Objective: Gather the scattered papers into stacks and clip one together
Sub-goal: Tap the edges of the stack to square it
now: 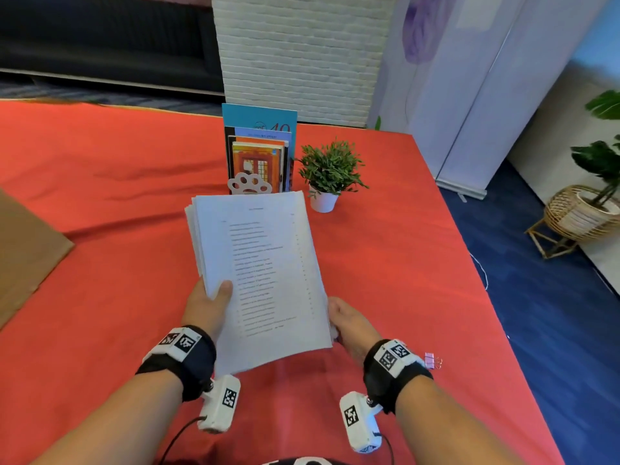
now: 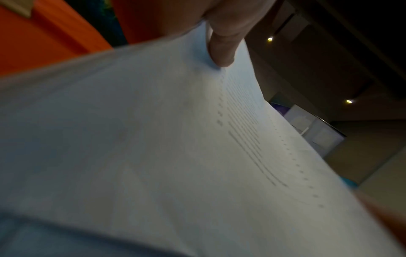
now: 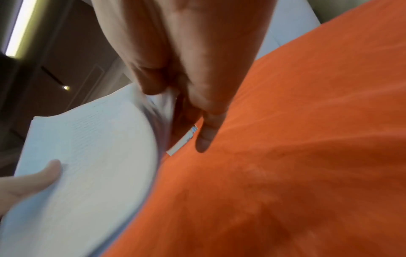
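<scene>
A thick stack of white printed papers (image 1: 265, 273) is held tilted above the red tablecloth (image 1: 100, 196). My left hand (image 1: 209, 305) grips its lower left edge, thumb on the top sheet (image 2: 222, 47). My right hand (image 1: 345, 318) pinches the stack's lower right edge (image 3: 167, 100), one finger pointing down toward the cloth. The right wrist view shows the stack (image 3: 87, 156) curving, with the left thumb (image 3: 33, 177) on it. A pink binder clip (image 1: 432, 360) lies on the cloth just right of my right wrist.
A paw-shaped book holder with several books (image 1: 258, 159) and a small potted plant (image 1: 327, 172) stand just behind the stack. A brown cardboard sheet (image 1: 23, 256) lies at the left. The table's right edge drops to blue carpet (image 1: 536, 297).
</scene>
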The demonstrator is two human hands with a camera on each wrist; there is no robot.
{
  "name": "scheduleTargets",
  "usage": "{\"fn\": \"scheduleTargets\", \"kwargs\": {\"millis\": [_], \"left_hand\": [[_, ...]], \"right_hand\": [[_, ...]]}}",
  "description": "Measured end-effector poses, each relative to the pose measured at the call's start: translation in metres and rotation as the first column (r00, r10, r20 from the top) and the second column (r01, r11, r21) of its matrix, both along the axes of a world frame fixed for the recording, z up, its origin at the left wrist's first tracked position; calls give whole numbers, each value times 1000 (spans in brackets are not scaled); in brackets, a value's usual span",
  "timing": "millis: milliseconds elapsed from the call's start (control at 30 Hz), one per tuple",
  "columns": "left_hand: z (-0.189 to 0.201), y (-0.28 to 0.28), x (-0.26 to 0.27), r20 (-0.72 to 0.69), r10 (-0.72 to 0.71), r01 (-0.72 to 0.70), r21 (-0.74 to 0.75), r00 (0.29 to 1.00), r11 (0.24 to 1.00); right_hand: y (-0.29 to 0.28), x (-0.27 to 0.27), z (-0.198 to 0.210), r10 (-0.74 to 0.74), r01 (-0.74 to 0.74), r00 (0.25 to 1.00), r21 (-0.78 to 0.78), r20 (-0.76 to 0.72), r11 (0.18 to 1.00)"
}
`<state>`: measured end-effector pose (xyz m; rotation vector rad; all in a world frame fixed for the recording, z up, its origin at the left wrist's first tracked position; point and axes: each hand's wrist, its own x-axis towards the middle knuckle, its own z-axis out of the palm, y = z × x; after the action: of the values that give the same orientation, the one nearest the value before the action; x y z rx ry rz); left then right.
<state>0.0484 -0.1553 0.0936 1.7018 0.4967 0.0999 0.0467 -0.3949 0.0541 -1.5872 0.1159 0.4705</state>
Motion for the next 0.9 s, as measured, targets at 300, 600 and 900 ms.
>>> {"fn": "scheduleTargets", "kwargs": {"millis": [300,600,900], "left_hand": [[9,9,-15,243,-91,79,56,966,995],[-15,28,-13,109,-134,145,-97,985,985],[-12,41,-11,182,-233,250,-79,955,965]], "right_hand": [[46,30,27,-272,281,944,-23,186,959],[68,3,13,-396,393,900,57,183,918],[80,7,89,-147,525,638,-287,756,801]]}}
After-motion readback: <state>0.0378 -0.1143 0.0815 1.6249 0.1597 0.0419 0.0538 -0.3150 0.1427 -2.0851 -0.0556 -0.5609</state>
